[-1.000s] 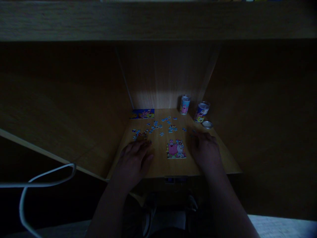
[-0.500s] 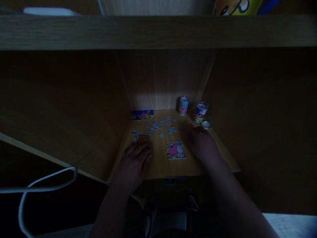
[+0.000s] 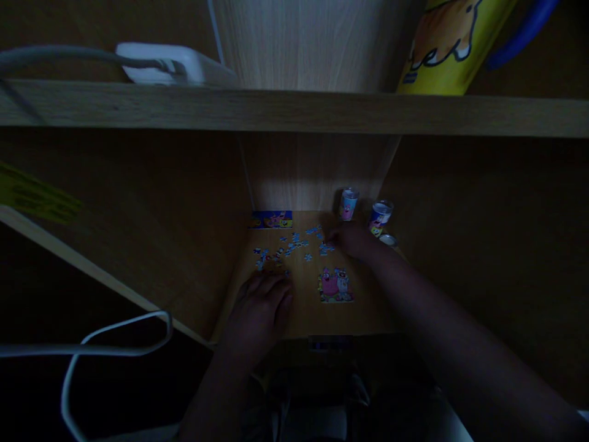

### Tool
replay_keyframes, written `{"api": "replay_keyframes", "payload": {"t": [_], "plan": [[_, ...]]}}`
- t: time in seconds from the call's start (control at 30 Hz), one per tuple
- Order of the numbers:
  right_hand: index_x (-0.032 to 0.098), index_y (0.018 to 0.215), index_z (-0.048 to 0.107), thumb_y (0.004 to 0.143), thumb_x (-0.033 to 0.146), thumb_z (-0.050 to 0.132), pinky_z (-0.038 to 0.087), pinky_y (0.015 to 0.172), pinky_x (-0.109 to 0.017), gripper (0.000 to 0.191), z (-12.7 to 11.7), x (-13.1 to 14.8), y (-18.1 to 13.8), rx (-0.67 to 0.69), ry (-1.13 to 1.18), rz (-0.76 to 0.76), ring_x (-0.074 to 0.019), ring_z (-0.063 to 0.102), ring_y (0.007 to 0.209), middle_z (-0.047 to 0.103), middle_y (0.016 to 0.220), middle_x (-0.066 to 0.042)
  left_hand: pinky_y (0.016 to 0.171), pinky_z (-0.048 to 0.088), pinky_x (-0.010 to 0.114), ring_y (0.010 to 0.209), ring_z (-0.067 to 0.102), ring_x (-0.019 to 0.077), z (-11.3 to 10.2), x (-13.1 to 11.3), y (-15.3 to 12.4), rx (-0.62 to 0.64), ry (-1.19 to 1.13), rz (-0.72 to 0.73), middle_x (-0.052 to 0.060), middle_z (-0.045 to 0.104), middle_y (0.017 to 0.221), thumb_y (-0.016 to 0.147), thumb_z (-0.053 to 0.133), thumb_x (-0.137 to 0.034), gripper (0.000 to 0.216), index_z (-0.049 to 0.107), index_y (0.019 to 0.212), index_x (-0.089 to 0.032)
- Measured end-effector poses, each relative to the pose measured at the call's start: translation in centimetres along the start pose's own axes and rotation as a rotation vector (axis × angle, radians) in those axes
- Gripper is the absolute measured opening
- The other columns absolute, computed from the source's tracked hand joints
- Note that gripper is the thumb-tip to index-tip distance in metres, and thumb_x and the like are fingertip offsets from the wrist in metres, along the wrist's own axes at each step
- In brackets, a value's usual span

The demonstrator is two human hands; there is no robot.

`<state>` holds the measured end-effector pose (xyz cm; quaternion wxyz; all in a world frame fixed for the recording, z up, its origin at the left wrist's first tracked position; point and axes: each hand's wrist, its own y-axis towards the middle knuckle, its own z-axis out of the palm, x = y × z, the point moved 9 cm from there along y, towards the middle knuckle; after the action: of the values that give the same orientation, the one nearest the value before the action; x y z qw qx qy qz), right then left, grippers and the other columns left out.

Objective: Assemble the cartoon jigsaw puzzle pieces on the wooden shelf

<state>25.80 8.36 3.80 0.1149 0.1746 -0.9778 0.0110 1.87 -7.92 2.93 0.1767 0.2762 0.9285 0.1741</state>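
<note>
My left hand lies on the wooden desktop, fingers stretched out and slightly bent, just in front of the loose jigsaw pieces. My right hand reaches over the far right of these pieces, fingertips beside a small cluster. Its fingers are dark and blurred, so any piece in them is hidden. Between my hands, nearer the front edge, lies a joined puzzle section with a pink figure and a pale one. A flat printed picture strip lies at the back left.
Two printed cans, one by the back wall and another to its right, stand behind my right hand. A round metal lid lies beside them. Overhead runs a shelf with a white adapter and yellow mug. A white cable loops at left.
My right hand has moved left and away from me, toward the far pieces. My left hand stays by the near pieces. The view has tilted up, showing more of the shelf.
</note>
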Motion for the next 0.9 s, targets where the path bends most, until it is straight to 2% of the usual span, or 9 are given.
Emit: {"api": "replay_keyframes", "payload": {"t": [0.2,0.37,0.5,0.63,0.77,0.9], "plan": [[0.022,0.1,0.088,0.097,0.02,0.081,0.057,0.093,-0.028,0.008,0.3,-0.8,1.1,0.028,0.049,0.048,-0.0226,0.08,0.101,0.087,0.105,-0.005,0.126,0.053,0.06,0.135,0.071,0.03,0.0,-0.1,0.0,-0.002,-0.006,0.007,0.007,0.079,0.143,0.114,0.059,-0.027,0.027,0.079,0.132,-0.026],[0.018,0.099,0.082,0.095,0.017,0.079,0.055,0.085,-0.024,0.005,-1.2,-1.7,1.8,-0.137,0.171,0.104,-0.0194,0.078,0.097,0.086,0.106,-0.005,0.126,0.053,0.062,0.137,0.07,0.0312,0.0,-0.2,-0.1,0.017,-0.014,-0.008,0.008,0.078,0.145,0.113,0.06,-0.026,0.027,0.079,0.132,-0.025],[0.015,0.106,0.081,0.097,0.012,0.075,0.052,0.088,-0.024,0.012,-1.8,-1.5,2.3,-0.185,0.13,0.109,-0.0187,0.076,0.1,0.086,0.111,-0.008,0.127,0.052,0.063,0.137,0.07,0.0311,0.1,-0.1,-0.1,0.035,-0.028,-0.017,0.007,0.078,0.144,0.113,0.06,-0.026,0.026,0.079,0.131,-0.026],[0.011,0.122,0.081,0.109,0.014,0.06,0.052,0.099,-0.03,0.025,-2.1,-0.6,2.9,-0.222,0.111,0.033,-0.0212,0.076,0.112,0.084,0.124,-0.014,0.127,0.051,0.062,0.133,0.071,0.0311,-0.1,-0.2,0.0,0.02,-0.032,-0.021,0.007,0.079,0.141,0.111,0.063,-0.025,0.023,0.079,0.127,-0.027],[0.015,0.122,0.085,0.108,0.016,0.061,0.055,0.107,-0.033,0.028,-1.1,1.0,4.2,-0.102,0.089,-0.125,-0.0238,0.078,0.117,0.083,0.129,-0.016,0.126,0.052,0.061,0.136,0.069,0.0325,0.0,-0.1,-0.1,0.015,-0.033,-0.03,0.007,0.078,0.142,0.109,0.066,-0.025,0.022,0.079,0.126,-0.027],[0.016,0.115,0.088,0.101,0.008,0.064,0.056,0.109,-0.034,0.029,-0.4,1.7,5.5,-0.031,0.057,-0.149,-0.0241,0.078,0.116,0.084,0.128,-0.014,0.127,0.05,0.063,0.138,0.069,0.033,0.1,0.0,-0.1,0.022,-0.036,-0.041,0.007,0.078,0.143,0.109,0.068,-0.026,0.021,0.079,0.127,-0.027]]}}
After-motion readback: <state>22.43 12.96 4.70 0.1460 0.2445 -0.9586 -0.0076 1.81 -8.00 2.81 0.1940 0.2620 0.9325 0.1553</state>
